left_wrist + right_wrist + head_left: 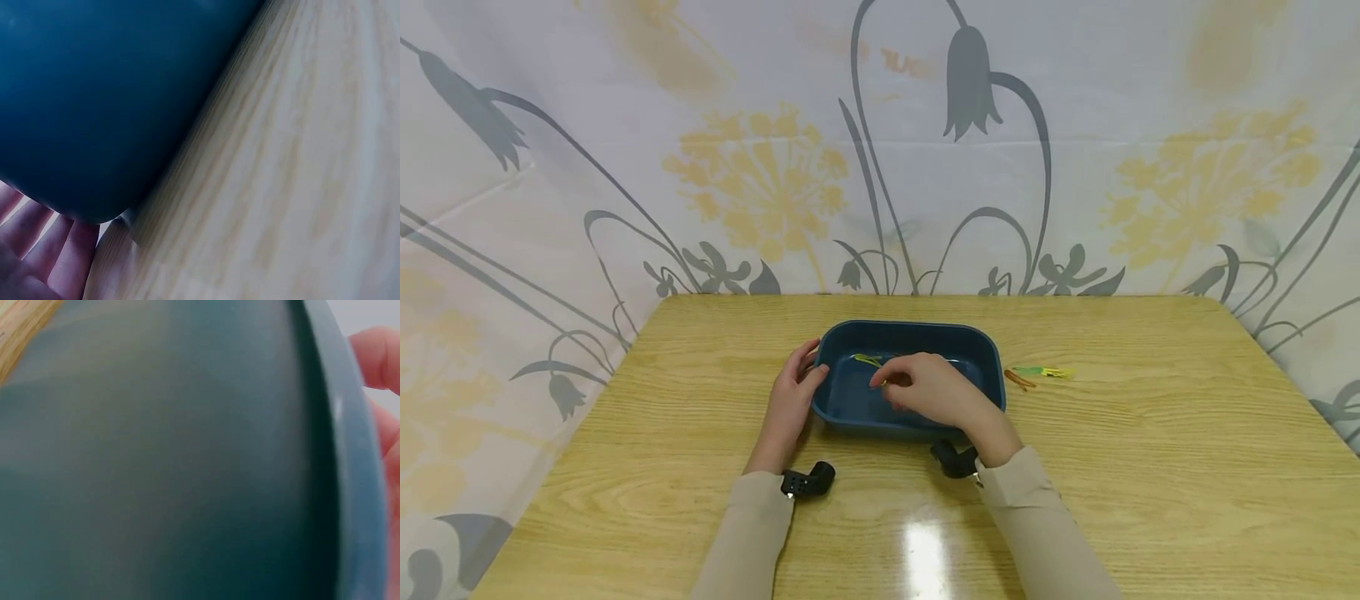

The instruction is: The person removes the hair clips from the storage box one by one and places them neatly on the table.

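A dark blue rectangular plastic basin (850,400) with rounded corners stands on the table. At its left end, my left hand (792,387) holds the wall, thumb at the rim and fingers along the outside; the left wrist view shows those fingers (53,250) against the outer wall. My right hand (928,387) is over the inside of the basin, thumb and forefinger pinching a tiny yellowish thing (884,383), mostly hidden. Beyond the fingertips lies a thin yellow-green looped piece (867,360) in the basin. In the right wrist view, the basin wall (187,456) hides most of that hand.
Right of the basin, on the wooden table (1150,433), lie an orange-brown thin looped piece (1019,380) and a slim green-and-yellow piece (1043,372). A white flower-patterned cloth (910,192) hangs behind the table's back edge.
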Action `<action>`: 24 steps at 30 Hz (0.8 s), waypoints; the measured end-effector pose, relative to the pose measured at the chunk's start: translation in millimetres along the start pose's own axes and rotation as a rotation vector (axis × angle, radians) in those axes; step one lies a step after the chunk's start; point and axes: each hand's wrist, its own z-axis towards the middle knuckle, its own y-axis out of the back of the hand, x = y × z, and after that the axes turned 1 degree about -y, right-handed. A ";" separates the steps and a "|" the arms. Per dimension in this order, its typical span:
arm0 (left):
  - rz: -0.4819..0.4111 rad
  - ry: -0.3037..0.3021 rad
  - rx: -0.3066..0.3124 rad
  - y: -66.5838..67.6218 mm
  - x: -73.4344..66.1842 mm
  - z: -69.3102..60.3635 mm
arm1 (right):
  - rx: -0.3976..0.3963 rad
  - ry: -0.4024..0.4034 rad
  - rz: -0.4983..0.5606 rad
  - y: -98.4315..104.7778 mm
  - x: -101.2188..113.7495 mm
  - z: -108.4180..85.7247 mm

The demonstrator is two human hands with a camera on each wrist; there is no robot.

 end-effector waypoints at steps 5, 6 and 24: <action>-0.003 0.006 0.000 0.0 0.0 0.5 | -0.019 -0.001 0.010 3.2 -0.3 -1.2; -0.003 0.005 0.000 0.0 0.1 0.7 | -0.022 -0.001 0.012 3.8 0.0 -1.4; 0.012 0.004 0.002 -0.4 1.1 0.3 | -0.099 0.018 -0.007 18.6 -0.7 -9.3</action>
